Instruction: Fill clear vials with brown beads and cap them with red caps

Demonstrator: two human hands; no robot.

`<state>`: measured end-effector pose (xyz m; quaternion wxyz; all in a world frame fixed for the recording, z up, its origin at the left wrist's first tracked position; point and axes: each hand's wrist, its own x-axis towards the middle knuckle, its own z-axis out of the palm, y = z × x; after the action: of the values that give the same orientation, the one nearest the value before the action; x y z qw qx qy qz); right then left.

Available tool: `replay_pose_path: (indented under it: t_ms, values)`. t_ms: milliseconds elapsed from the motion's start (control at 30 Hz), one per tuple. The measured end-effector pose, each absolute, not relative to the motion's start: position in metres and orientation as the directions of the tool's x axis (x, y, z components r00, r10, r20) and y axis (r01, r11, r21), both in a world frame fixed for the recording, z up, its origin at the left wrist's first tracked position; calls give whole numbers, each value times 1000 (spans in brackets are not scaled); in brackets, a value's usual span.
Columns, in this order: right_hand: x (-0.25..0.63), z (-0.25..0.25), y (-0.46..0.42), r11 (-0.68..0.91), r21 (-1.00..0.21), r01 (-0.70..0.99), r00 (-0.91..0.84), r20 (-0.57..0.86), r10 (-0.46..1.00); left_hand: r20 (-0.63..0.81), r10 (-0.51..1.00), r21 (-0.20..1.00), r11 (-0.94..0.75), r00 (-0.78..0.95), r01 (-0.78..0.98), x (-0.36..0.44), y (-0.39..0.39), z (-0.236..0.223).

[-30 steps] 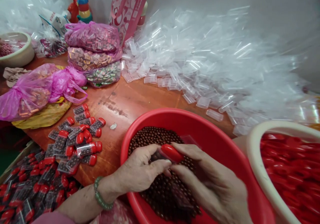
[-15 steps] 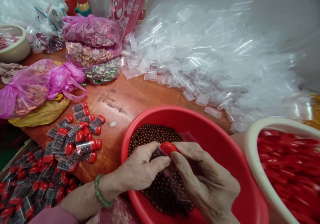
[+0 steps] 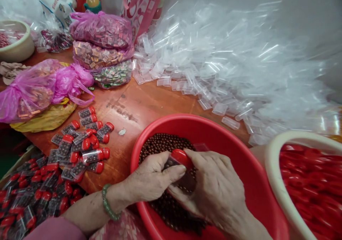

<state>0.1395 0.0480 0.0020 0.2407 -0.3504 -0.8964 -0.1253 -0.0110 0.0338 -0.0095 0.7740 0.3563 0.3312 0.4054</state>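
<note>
My left hand point(image 3: 156, 174) pinches a small clear plastic container point(image 3: 171, 162) with dark brown balls inside and a red cap point(image 3: 181, 157) on its end. My right hand point(image 3: 217, 186) curls around the cap end, touching it, with some of its fingers hidden. Both hands are over a red basin point(image 3: 213, 126), where many shiny brown balls point(image 3: 168, 142) lie. A clear plastic piece point(image 3: 201, 147) shows just behind my right hand; whether that hand holds it I cannot tell.
Capped, filled containers point(image 3: 87, 136) lie left of the basin, with a larger heap point(image 3: 34, 197) below. Clear empty containers point(image 3: 213, 72) are piled at the back. On the right, a cream tub point(image 3: 272, 161) holds red caps point(image 3: 312, 183). Pink bags point(image 3: 101, 29) stand at back left.
My right hand has gone from pinching the red cap with thumb and finger to curling around it. The cap now shows more from above. The view has shifted slightly.
</note>
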Motion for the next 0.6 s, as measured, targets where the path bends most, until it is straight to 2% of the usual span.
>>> replay_pose_path:
  t_ms: [167, 367, 500, 567, 600]
  values:
    - [142, 1, 53, 752, 29, 658, -640, 548, 539, -228, 870, 801, 422, 437, -423, -10, 33, -7]
    - [138, 3, 54, 756, 59, 652, -645, 568, 512, -231, 858, 749, 457, 459, -479, -11, 34, -7]
    - [138, 4, 49, 751, 140, 645, -684, 545, 485, -384, 804, 665, 582, 454, -468, -3, 37, -11]
    - [144, 4, 41, 772, 135, 621, -702, 534, 471, -432, 842, 733, 536, 322, -419, 3, 34, -9]
    - [149, 4, 36, 778, 83, 622, -691, 527, 496, -415, 872, 794, 487, 260, -365, 7, 31, -5]
